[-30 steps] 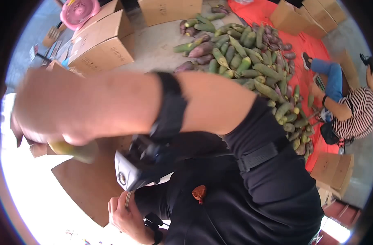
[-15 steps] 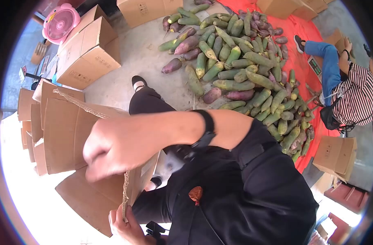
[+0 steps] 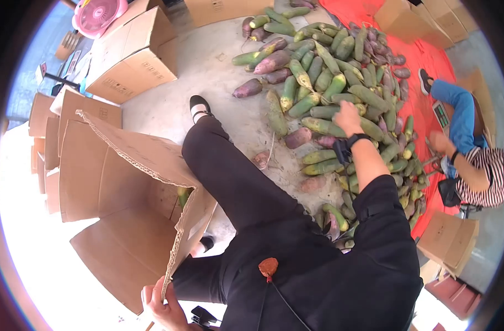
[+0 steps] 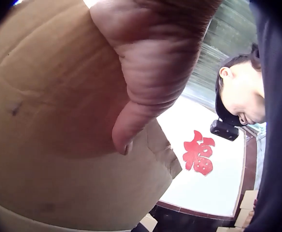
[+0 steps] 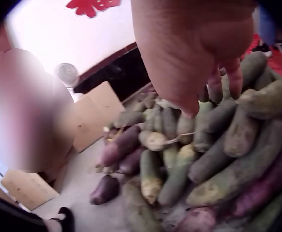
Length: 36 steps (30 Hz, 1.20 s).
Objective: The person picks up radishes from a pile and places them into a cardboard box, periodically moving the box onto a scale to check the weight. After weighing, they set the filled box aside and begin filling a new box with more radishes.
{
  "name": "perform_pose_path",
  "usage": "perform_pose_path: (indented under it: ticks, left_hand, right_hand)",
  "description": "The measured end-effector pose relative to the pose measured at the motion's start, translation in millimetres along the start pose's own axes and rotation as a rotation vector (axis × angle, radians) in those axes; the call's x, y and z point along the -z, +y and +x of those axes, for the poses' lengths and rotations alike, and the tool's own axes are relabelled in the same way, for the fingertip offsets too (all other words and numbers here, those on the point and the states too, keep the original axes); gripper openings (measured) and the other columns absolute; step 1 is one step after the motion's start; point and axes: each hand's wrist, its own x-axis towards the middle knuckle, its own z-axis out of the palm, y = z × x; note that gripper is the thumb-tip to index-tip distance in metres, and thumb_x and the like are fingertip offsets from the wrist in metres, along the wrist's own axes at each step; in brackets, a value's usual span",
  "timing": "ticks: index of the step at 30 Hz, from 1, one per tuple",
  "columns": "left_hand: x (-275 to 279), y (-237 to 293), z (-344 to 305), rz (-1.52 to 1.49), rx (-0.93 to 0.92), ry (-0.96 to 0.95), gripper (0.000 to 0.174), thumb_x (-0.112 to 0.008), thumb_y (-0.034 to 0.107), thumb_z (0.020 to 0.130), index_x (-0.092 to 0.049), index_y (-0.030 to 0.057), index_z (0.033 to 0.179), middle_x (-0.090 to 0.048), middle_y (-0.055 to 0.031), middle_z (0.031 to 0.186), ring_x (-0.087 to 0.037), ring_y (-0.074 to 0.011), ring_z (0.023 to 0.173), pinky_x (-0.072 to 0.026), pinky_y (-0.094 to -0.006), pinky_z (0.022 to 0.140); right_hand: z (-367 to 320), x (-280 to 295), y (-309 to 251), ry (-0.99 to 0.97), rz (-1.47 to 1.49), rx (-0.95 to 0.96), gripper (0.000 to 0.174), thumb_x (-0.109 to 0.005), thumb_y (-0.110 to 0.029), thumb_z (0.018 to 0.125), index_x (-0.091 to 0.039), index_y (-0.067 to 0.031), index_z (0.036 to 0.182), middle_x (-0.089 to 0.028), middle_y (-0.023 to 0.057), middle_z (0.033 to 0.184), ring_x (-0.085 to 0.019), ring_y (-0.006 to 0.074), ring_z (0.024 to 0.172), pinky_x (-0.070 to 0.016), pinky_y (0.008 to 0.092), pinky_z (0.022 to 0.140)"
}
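A large open cardboard box (image 3: 114,176) lies tipped beside my legs, with a green vegetable (image 3: 183,194) visible inside. My left hand (image 3: 155,300) grips the torn edge of its near flap; in the left wrist view the hand (image 4: 150,63) lies against the brown cardboard (image 4: 49,145). My right hand (image 3: 348,116) is stretched out over a pile of long green and purple vegetables (image 3: 329,71) on the concrete floor. In the right wrist view the hand (image 5: 199,53) hovers just above the pile (image 5: 204,159), its fingers (image 5: 235,79) hanging loosely and holding nothing.
My black-trousered leg and shoe (image 3: 198,106) lie between the box and the pile. Flattened cartons (image 3: 45,149) stand at the left, filled boxes (image 3: 133,55) and a pink fan (image 3: 100,14) behind. Another person (image 3: 472,160) sits on a red tarp (image 3: 417,60) by a scale (image 3: 440,115).
My right hand held a green vegetable over the box a second ago. It has since swung right to the pile and is empty. The left hand has kept its grip on the flap.
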Motion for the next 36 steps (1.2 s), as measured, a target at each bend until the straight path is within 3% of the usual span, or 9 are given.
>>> perform_pose_path:
  ticks: [6,7,9,14,17,23,32,34,36]
  left_hand:
    - [-1.0,-5.2,3.3,0.067,0.02,-0.045,0.017,-0.064,0.015,0.076,-0.072,0.0151,0.091,-0.058,-0.0112,0.074,-0.058,-0.0267,0.062,-0.0483,-0.037,0.056]
    - [-10.5,-12.6,-0.4,-0.101,0.081,-0.038,0.012,-0.065,0.005,0.073,-0.066,0.0006,0.084,-0.05,-0.0101,0.067,-0.051,-0.0249,0.064,-0.0382,-0.0346,0.056]
    - [-11.1,-17.7,-2.8,-0.105,0.072,-0.036,0.013,-0.065,0.004,0.073,-0.066,0.0004,0.085,-0.05,-0.0097,0.066,-0.051,-0.024,0.063,-0.0376,-0.0335,0.056]
    - [-8.8,-20.3,0.0,-0.099,0.088,-0.076,0.021,-0.068,0.007,0.067,-0.067,0.0038,0.087,-0.053,-0.009,0.07,-0.052,-0.0286,0.069,-0.0402,-0.0359,0.061]
    - [-4.9,-14.4,5.8,-0.099,0.122,-0.078,0.022,-0.068,0.003,0.064,-0.067,0.0018,0.086,-0.051,-0.0095,0.068,-0.051,-0.026,0.067,-0.0388,-0.0347,0.06]
    - [-1.2,-13.0,12.2,-0.123,0.125,-0.056,0.021,-0.069,0.003,0.063,-0.067,0.0009,0.084,-0.051,-0.0088,0.066,-0.052,-0.0256,0.066,-0.0394,-0.0344,0.058]
    - [1.6,-24.2,7.3,-0.066,0.093,-0.045,0.027,-0.068,0.008,0.058,-0.068,0.0096,0.086,-0.053,-0.0036,0.071,-0.055,-0.023,0.069,-0.0449,-0.0352,0.062]
    - [1.9,-25.6,6.8,-0.077,0.087,-0.034,0.027,-0.067,0.008,0.058,-0.068,0.0097,0.085,-0.053,-0.0034,0.071,-0.055,-0.0229,0.069,-0.045,-0.0353,0.062]
    - [-0.1,-26.2,6.2,-0.089,0.071,-0.025,0.027,-0.067,0.007,0.057,-0.067,0.0098,0.084,-0.053,-0.0033,0.071,-0.056,-0.0229,0.07,-0.045,-0.0354,0.062]
  right_hand:
    - [5.3,-22.9,65.9,-0.074,-0.192,-0.136,0.044,-0.055,-0.011,0.081,-0.045,-0.0098,0.124,-0.051,0.01,0.123,-0.044,0.0294,0.119,-0.0437,0.0442,0.092]
    - [2.8,-22.6,68.7,-0.102,-0.211,-0.134,0.048,-0.055,-0.011,0.081,-0.042,-0.0112,0.128,-0.05,0.0084,0.125,-0.043,0.029,0.121,-0.0426,0.044,0.093]
    - [-0.3,-20.6,68.5,-0.2,-0.306,-0.151,0.057,-0.053,-0.011,0.082,-0.036,-0.0141,0.136,-0.049,0.006,0.127,-0.042,0.0279,0.122,-0.0403,0.0452,0.096]
    - [-6.3,-25.4,65.8,-0.035,-0.43,-0.085,0.017,-0.053,-0.011,0.084,-0.059,-0.0117,0.1,-0.052,0.01,0.107,-0.051,0.0305,0.105,-0.0498,0.0425,0.079]
    - [-14.0,-19.8,66.1,-0.026,-0.44,-0.024,0.031,-0.069,-0.018,0.073,-0.058,-0.0121,0.101,-0.052,0.0087,0.106,-0.051,0.0301,0.104,-0.0505,0.042,0.08]
    - [-35.6,-4.0,51.1,-0.138,-0.429,0.108,0.039,-0.072,-0.017,0.072,-0.055,-0.0131,0.107,-0.049,0.0076,0.11,-0.05,0.0304,0.105,-0.0492,0.0439,0.082]
    - [-23.8,32.8,35.3,0.102,0.013,0.079,0.053,-0.072,-0.02,0.072,-0.053,0.0006,0.117,-0.052,0.0182,0.117,-0.05,0.0389,0.106,-0.0412,0.0438,0.092]
    - [-18.6,57.8,26.1,0.102,0.061,0.087,0.048,-0.068,-0.018,0.079,-0.05,0.0019,0.118,-0.052,0.0155,0.117,-0.049,0.0334,0.11,-0.0407,0.0401,0.093]
    - [-22.1,93.7,-1.0,0.131,0.668,0.23,0.043,-0.064,-0.016,0.083,-0.05,0.0019,0.119,-0.055,0.0115,0.116,-0.053,0.0239,0.107,-0.0395,0.0337,0.094]
